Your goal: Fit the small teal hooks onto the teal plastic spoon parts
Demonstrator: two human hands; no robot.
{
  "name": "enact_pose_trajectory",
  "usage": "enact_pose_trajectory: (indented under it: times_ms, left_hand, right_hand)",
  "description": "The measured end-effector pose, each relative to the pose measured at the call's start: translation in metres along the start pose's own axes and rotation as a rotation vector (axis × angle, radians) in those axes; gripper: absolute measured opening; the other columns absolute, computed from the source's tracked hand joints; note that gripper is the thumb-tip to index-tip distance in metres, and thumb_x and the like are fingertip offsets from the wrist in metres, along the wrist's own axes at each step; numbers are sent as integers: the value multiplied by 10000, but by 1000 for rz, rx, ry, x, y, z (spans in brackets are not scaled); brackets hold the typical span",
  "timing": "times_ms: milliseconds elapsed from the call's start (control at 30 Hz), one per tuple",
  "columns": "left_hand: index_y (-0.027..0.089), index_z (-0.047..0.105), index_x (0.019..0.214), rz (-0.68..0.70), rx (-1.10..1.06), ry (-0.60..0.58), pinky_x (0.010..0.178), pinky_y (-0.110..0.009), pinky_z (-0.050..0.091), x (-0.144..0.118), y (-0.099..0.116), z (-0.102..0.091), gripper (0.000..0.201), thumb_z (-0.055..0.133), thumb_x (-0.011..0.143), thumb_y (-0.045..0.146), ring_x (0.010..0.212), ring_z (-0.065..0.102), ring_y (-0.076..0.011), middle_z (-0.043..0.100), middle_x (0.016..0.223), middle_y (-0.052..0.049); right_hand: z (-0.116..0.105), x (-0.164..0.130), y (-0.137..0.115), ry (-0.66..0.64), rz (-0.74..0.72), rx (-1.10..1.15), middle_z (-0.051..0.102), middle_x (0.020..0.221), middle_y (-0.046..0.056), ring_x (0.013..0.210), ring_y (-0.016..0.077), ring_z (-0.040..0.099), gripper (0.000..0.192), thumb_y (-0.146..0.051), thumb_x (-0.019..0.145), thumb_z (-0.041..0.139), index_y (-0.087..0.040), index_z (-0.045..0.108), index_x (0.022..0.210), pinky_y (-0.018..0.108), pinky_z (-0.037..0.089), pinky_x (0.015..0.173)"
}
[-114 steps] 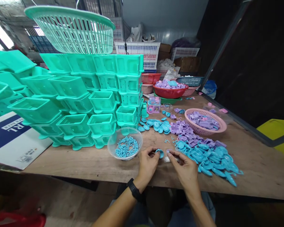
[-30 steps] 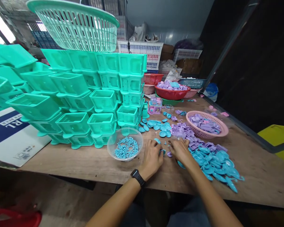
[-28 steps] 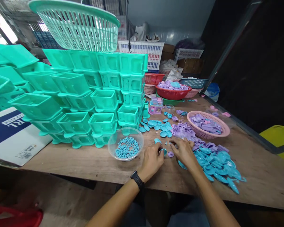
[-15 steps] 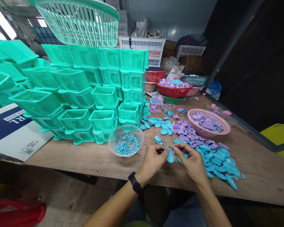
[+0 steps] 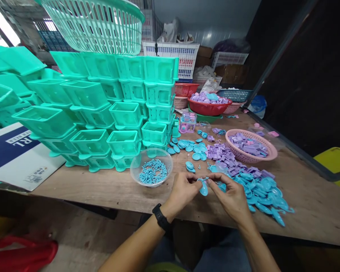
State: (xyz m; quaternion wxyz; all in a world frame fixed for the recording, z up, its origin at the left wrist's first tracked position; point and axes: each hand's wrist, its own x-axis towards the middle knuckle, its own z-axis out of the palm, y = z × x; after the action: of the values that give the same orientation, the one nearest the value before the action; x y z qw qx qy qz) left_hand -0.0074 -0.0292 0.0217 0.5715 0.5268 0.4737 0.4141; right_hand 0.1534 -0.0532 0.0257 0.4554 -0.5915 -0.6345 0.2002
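Near the table's front edge, my left hand [image 5: 184,192] pinches a glossy blue oval plastic piece [image 5: 204,189] that hangs down from the fingertips. My right hand [image 5: 231,194] meets it from the other side, thumb and forefinger closed at a small blue plastic piece [image 5: 206,178] by the oval's top. Fingers partly cover where the two parts meet. Left of my hands stands a clear bowl [image 5: 135,176] with many small blue hook-like pieces [image 5: 153,172]. A heap of blue oval pieces [image 5: 262,194] lies beyond my right hand, and purple plastic parts [image 5: 222,154] spread behind it.
Stacked green plastic boxes [image 5: 124,143] fill the left side, under a large green basket [image 5: 102,30]. A white and blue carton [image 5: 42,166] lies at far left. A pink basket [image 5: 243,158] and a red basket [image 5: 205,108] hold purple parts. More blue ovals [image 5: 196,156] lie mid-table.
The blue oval piece has tilted slightly between my fingers. Both hands stay in nearly the same place, still pinching, and the view has shifted a little.
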Motion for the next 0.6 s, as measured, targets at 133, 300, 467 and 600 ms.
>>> enact_pose_trajectory:
  times_ms: [133, 300, 467, 600]
  left_hand:
    - [123, 733, 657, 10, 75, -2, 529, -223, 320, -1, 2, -1, 136, 611, 701, 163, 552, 480, -110, 602, 568, 12]
    - [131, 697, 602, 69, 165, -1, 507, -230, 270, -1, 5, -1, 158, 588, 704, 184, 548, 442, -110, 560, 545, 17]
    - [135, 670, 596, 93, 138, -24, 515, -235, 272, -1, 3, 0, 173, 577, 724, 206, 547, 429, -110, 544, 541, 20]
    - [145, 633, 585, 155, 212, -38, 520, -248, 249, -3, 1, -2, 198, 542, 755, 188, 539, 407, -108, 508, 529, 24]
  right_hand:
    - [-1, -1, 2, 0, -68, -73, 778, 851, 44, 853, 250, 708, 242, -468, 844, 638, -258, 758, 833, 387, 525, 838]
    - [2, -3, 5, 31, -98, -77, 775, 828, 41, 829, 245, 712, 245, -477, 854, 645, -260, 753, 818, 388, 526, 835]
    - [5, -6, 3, 64, -133, -58, 777, 838, 30, 817, 226, 713, 162, -381, 854, 652, -263, 757, 820, 366, 518, 813]
    - [11, -11, 8, 79, -81, -27, 781, 838, 36, 784, 222, 706, 176, -401, 839, 665, -257, 765, 822, 355, 530, 772]
